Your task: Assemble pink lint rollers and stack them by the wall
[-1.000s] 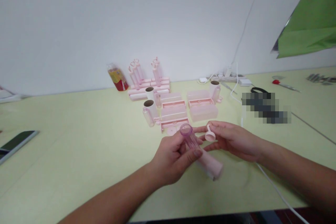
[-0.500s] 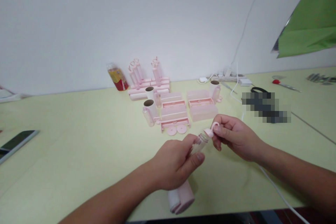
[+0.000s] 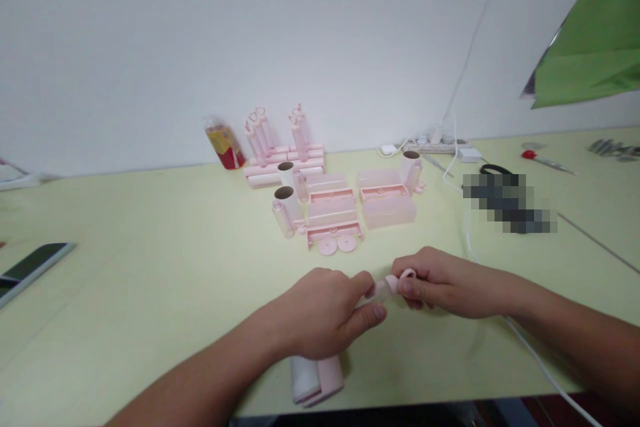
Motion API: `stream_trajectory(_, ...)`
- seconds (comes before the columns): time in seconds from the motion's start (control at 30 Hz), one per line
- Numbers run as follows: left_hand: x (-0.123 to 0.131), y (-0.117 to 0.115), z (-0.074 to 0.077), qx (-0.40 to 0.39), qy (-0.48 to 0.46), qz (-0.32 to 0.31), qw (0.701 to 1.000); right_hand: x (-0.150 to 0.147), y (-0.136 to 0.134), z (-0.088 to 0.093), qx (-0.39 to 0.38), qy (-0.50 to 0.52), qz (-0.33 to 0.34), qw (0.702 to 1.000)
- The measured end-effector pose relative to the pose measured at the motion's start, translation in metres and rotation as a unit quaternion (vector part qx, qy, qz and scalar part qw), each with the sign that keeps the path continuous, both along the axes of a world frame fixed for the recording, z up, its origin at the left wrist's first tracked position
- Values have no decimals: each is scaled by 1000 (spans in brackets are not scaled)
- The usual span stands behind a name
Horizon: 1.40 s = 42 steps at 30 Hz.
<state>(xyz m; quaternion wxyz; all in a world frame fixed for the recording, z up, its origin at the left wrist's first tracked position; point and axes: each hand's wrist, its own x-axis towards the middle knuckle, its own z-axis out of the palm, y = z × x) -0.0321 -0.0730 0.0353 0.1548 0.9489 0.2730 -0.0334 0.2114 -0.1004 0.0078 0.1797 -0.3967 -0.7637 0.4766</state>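
My left hand (image 3: 325,313) is wrapped round the clear tube handle (image 3: 381,292) of what looks like a lint roller. Its pink and white roller end (image 3: 317,379) shows below that hand. My right hand (image 3: 440,283) pinches a pink cap with a ring loop (image 3: 393,283), seated against the tube's open end. Whether it is fully on, I cannot tell. Beyond my hands lie two pink discs (image 3: 336,245) and an open pink case (image 3: 335,235).
Paper-core rolls (image 3: 284,203), clear tubes (image 3: 283,219) and translucent pink covers (image 3: 389,212) stand farther back. Assembled rollers (image 3: 257,140) are by the wall. A red and yellow packet (image 3: 224,143), a white cable (image 3: 535,353) and a tablet-like device (image 3: 35,270) also lie about.
The cap has moved from just off the tube's mouth onto it. Both hands have come slightly lower, and the roller end has swung left.
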Motion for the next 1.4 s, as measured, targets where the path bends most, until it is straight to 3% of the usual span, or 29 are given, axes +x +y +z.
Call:
stream_trajectory(0.23,2,-4,0,6,28,-30,999,2,0,-4,47,-61,44,996)
stream_trajectory(0.77,3,-12,1,35,74,-56,995,-6,-3,-14,102,-45,95,989)
stream_trajectory(1.07,3,-8,-3,56,49,-30,997,-12,0,-21,70,-15,29,997)
stream_trajectory(1.23,5,-2,4,-22,-3,-6,1000,-8,4,-13,-42,76,-10,996)
stream_trajectory(1.33,5,-1,6,-142,-88,18,986,-1,7,-12,-102,128,-45,986)
stream_trajectory(1.4,3,-1,5,-251,-147,15,957,3,10,-16,-149,155,-62,975)
